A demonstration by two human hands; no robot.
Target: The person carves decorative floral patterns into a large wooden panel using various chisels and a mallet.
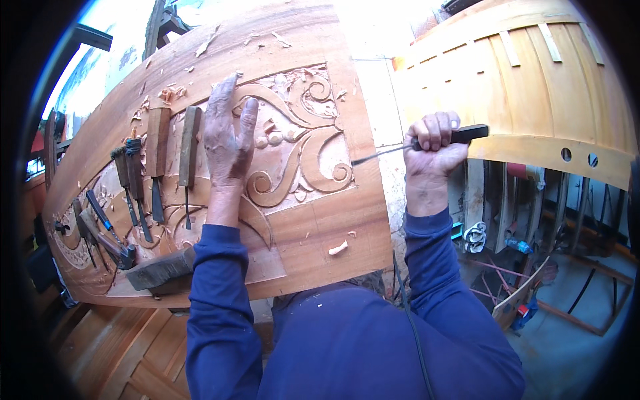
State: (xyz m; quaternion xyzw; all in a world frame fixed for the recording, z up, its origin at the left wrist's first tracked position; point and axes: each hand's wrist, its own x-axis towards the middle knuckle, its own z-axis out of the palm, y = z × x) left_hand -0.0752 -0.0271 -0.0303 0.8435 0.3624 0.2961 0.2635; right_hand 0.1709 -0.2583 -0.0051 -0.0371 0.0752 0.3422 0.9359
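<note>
Two bare hands are set well apart at a carved wooden panel [320,233], which fills the left and centre of the frame. The right hand [437,141], right of centre and beyond the panel's right edge, is closed firmly around a black-handled carving tool [475,133]. The tool's long axis runs from the handle at right, leftward and slightly down; its thin shaft ends over the panel's right border, just beside a spiral scroll [341,175]. Whether the tip touches wood, I cannot tell. That scroll lies left of and below the right hand, which is the nearer one.

The left hand [228,133], left of centre, holds nothing: it is open over the relief, fingers extended toward the top of the frame, thumb apart. Just left of it lies a slim wooden-handled chisel [190,143], handle up; a thicker-handled chisel [158,140] is next to that. Pale wood shavings [283,40] lie toward the panel's top.
</note>
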